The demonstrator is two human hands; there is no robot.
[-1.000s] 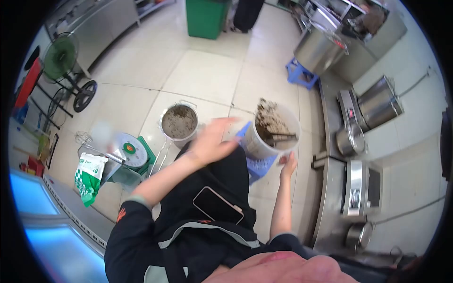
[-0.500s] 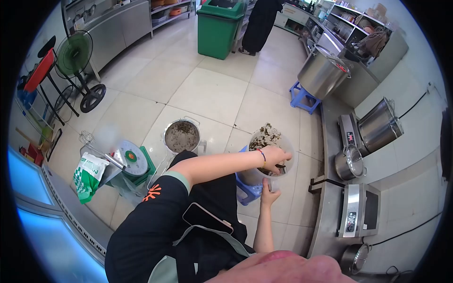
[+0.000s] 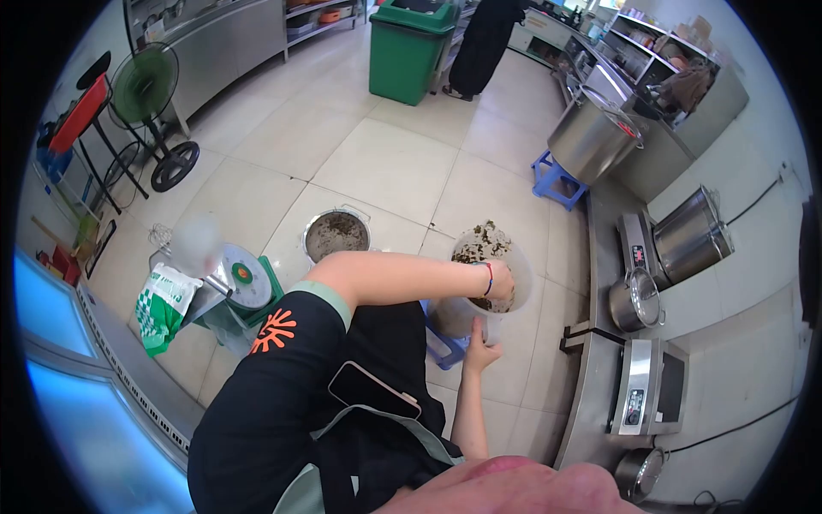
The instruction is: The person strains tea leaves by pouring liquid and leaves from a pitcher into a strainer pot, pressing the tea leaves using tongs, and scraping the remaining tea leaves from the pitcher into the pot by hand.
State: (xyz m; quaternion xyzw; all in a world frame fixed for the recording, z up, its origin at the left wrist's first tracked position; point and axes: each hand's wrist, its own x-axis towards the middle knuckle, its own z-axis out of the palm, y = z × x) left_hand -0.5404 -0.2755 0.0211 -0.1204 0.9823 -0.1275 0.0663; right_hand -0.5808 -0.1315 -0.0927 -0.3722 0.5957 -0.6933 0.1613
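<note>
A translucent plastic pitcher (image 3: 524, 272) stands at a blue plastic stool (image 3: 445, 349), its inner wall spotted with dark, wet, leaf-like bits (image 3: 486, 242). My left hand (image 3: 498, 284), with a bracelet at the wrist, reaches down inside the pitcher; its fingers are hidden, so I cannot see whether they grip anything. Below the rim, my right hand (image 3: 481, 349) is closed on the pitcher's handle (image 3: 491, 329), thumb pointing up. Left of the pitcher, partly behind my left forearm, a metal strainer pot (image 3: 336, 235) contains brownish, speckled material.
A green dial scale (image 3: 272, 287), a whisk (image 3: 160, 236) and a green-white bag (image 3: 164, 304) are at left. A phone (image 3: 374, 391) lies on my lap. Pots and cookers (image 3: 635, 385) line the right counter. Beyond are a green bin (image 3: 409, 60) and a person in black (image 3: 484, 43).
My left hand has gone deeper into the pitcher, and its fingers no longer show. My left forearm now covers the lower edge of the strainer pot. My right hand stays at the handle.
</note>
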